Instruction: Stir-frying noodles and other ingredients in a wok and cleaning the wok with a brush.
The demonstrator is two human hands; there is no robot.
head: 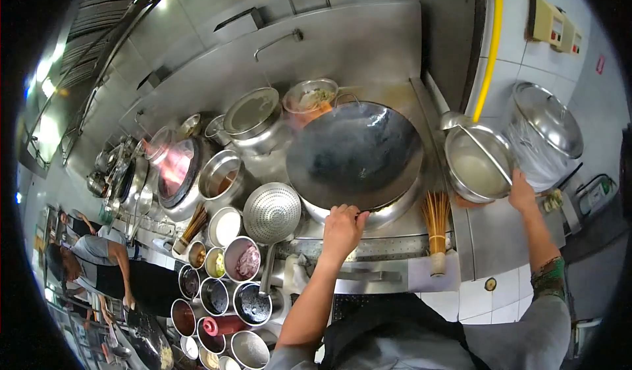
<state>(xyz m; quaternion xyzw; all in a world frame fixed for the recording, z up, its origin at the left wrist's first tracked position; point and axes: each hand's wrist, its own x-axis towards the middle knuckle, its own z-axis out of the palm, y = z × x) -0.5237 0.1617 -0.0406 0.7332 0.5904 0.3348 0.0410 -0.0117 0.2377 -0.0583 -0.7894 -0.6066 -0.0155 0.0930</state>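
Observation:
My left hand (344,231) grips the near rim of a large dark wok (358,155), which sits tilted on a round metal burner ring. Thin steam or smoke hangs over the wok. On the right, my right hand (522,191) is closed on the handle end of a metal ladle (481,150). The ladle's bowl lies over the far left rim of a steel bowl (447,162) of cloudy liquid. A bamboo wok brush (437,234) lies between my two hands, and a perforated strainer (272,213) rests left of the wok.
Several metal pots of sauces and ingredients (242,259) stand at the left, with a red bottle (224,325). Behind the wok are a lidded pot (253,115) and a food bowl (311,96). Flames show at another burner (175,167). Co-workers (113,271) stand at far left.

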